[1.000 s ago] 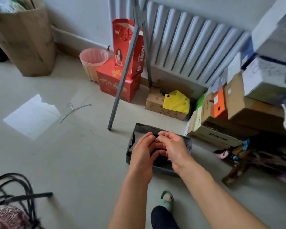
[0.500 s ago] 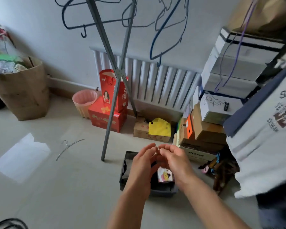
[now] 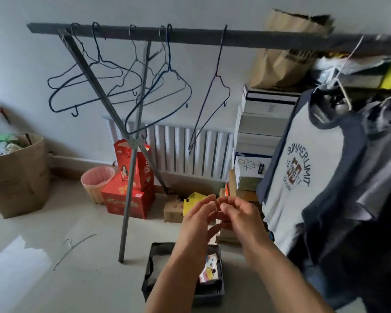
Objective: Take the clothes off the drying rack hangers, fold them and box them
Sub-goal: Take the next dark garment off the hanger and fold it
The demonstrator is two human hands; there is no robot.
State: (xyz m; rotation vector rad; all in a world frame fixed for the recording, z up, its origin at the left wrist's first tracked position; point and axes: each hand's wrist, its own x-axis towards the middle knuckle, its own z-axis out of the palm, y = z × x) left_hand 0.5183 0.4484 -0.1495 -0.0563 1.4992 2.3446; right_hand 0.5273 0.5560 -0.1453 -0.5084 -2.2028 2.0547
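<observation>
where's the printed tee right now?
Head view, right side: the white tee with dark sleeves hangs from the rack bar, beside the stacked shoe boxes, above and right of both hands.

We face a pale grey wall (image 3: 32, 71) with a white ribbed radiator (image 3: 190, 152) low against it. The floor (image 3: 54, 279) is smooth and pale, with a bright patch of light at its left. Stacked cardboard boxes (image 3: 260, 132) rise at the right, and a pink bin (image 3: 97, 185) stands beside red cartons (image 3: 131, 199).
</observation>
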